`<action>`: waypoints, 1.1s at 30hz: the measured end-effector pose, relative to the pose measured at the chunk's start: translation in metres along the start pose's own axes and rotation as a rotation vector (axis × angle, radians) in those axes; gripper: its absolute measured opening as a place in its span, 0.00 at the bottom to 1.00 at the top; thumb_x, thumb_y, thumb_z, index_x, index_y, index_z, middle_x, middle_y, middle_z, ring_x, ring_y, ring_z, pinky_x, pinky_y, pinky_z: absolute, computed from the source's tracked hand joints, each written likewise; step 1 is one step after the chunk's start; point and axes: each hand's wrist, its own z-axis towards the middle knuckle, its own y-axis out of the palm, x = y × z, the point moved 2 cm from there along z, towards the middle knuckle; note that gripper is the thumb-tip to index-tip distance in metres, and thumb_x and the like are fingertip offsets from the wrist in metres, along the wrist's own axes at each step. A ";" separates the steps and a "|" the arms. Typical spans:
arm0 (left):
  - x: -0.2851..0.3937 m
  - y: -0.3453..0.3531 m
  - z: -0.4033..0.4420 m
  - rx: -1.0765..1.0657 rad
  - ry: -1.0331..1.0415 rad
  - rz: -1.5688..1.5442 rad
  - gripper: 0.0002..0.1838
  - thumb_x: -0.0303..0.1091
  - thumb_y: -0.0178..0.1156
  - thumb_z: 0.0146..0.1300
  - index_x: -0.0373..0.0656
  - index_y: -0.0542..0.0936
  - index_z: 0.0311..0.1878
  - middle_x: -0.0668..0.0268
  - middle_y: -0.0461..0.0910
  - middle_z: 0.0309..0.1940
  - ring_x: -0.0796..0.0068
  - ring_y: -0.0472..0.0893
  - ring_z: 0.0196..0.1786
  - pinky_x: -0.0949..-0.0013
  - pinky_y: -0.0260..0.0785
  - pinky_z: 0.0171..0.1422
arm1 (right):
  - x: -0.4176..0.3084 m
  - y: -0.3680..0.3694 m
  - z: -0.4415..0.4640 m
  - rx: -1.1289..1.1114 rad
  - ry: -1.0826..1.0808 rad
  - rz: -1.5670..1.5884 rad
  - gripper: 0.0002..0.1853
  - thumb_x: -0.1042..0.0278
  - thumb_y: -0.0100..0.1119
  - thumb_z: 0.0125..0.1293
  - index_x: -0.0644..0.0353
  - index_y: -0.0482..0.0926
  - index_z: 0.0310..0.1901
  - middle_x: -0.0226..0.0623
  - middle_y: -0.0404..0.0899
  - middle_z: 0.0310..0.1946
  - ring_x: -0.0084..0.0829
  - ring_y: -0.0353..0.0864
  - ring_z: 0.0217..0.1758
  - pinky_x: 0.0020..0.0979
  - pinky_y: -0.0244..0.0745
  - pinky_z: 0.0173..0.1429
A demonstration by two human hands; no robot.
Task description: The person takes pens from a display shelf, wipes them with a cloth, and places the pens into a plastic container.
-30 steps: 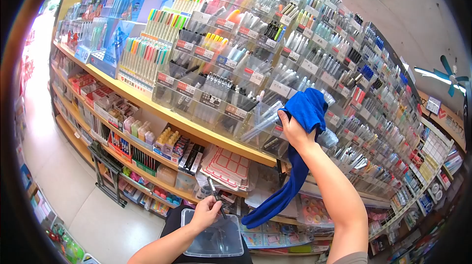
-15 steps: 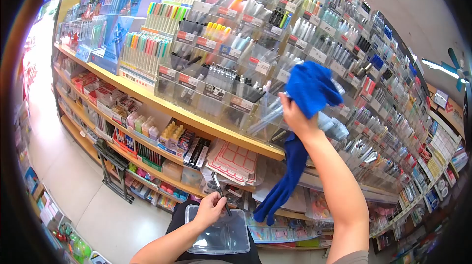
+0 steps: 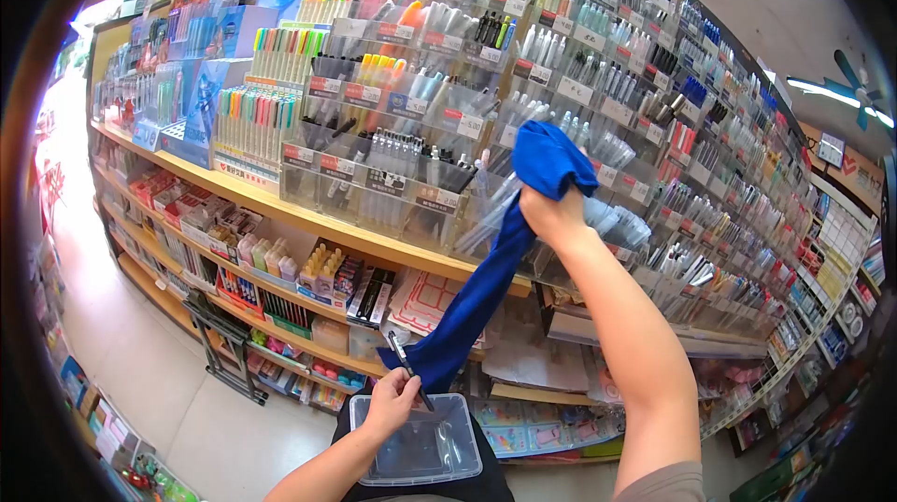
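My right hand (image 3: 553, 212) is closed round a blue cloth (image 3: 472, 306), raised in front of the clear pen racks. Part of the cloth bunches above the fist, and a long strip hangs down and left toward my other hand. Low in the middle, my left hand (image 3: 395, 396) pinches a dark pen (image 3: 402, 354) with a light clip, held tilted. The cloth's lower end lies just behind this pen; whether they touch I cannot tell. Below the left hand, a clear plastic box (image 3: 439, 465) rests on my lap.
Tiered clear pen racks (image 3: 467, 119) with price tags fill the wooden shelf (image 3: 374, 239). Marker sets (image 3: 257, 124) stand to their left. Lower shelves hold boxes, glue bottles (image 3: 327, 264) and paper sheets (image 3: 430, 301). A folded black metal stand (image 3: 224, 353) leans at the lower shelves.
My right hand has moved slightly left with the cloth. The cloth's hanging end has swung left, toward the pen in my left hand, which keeps its hold. The view has shifted a little.
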 end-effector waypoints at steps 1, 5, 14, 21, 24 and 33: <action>0.001 0.000 0.000 0.004 -0.001 -0.001 0.11 0.33 0.54 0.63 0.40 0.68 0.26 0.69 0.74 0.17 0.85 0.73 0.20 0.79 0.65 0.25 | 0.011 -0.001 -0.005 -0.003 0.005 -0.034 0.14 0.72 0.46 0.55 0.56 0.75 0.43 0.45 0.76 0.43 0.51 0.71 0.48 0.50 0.54 0.62; 0.000 0.001 0.003 -0.003 0.001 -0.022 0.11 0.33 0.54 0.63 0.40 0.68 0.26 0.69 0.74 0.17 0.85 0.72 0.21 0.79 0.65 0.25 | 0.040 -0.029 -0.023 -0.010 0.134 0.046 0.10 0.72 0.50 0.57 0.58 0.77 0.40 0.46 0.77 0.38 0.50 0.74 0.46 0.51 0.57 0.60; 0.005 0.022 0.002 -0.059 -0.014 0.012 0.11 0.34 0.54 0.62 0.39 0.68 0.27 0.70 0.73 0.18 0.84 0.72 0.22 0.79 0.65 0.25 | 0.022 -0.053 -0.017 -0.068 0.104 0.144 0.07 0.64 0.57 0.58 0.57 0.77 0.33 0.43 0.77 0.33 0.46 0.76 0.38 0.38 0.70 0.41; -0.011 0.017 0.005 -0.056 0.016 0.029 0.11 0.34 0.54 0.62 0.39 0.68 0.26 0.70 0.73 0.17 0.84 0.73 0.21 0.80 0.65 0.25 | -0.027 0.002 -0.002 -0.228 0.157 0.331 0.23 0.43 0.57 0.54 0.52 0.77 0.44 0.42 0.75 0.49 0.47 0.68 0.56 0.48 0.45 0.70; -0.007 0.012 0.000 -0.032 0.007 0.029 0.11 0.34 0.54 0.63 0.39 0.69 0.27 0.69 0.73 0.17 0.85 0.72 0.21 0.80 0.64 0.24 | -0.017 0.005 -0.012 -0.170 0.130 0.228 0.24 0.41 0.55 0.54 0.51 0.77 0.44 0.42 0.75 0.49 0.48 0.68 0.57 0.49 0.45 0.70; -0.002 0.018 0.002 -0.018 0.024 0.035 0.11 0.32 0.54 0.62 0.41 0.69 0.26 0.71 0.72 0.16 0.86 0.70 0.19 0.80 0.61 0.23 | 0.029 -0.056 -0.039 -0.246 0.392 0.162 0.21 0.42 0.53 0.56 0.53 0.80 0.34 0.39 0.80 0.37 0.44 0.75 0.45 0.45 0.59 0.58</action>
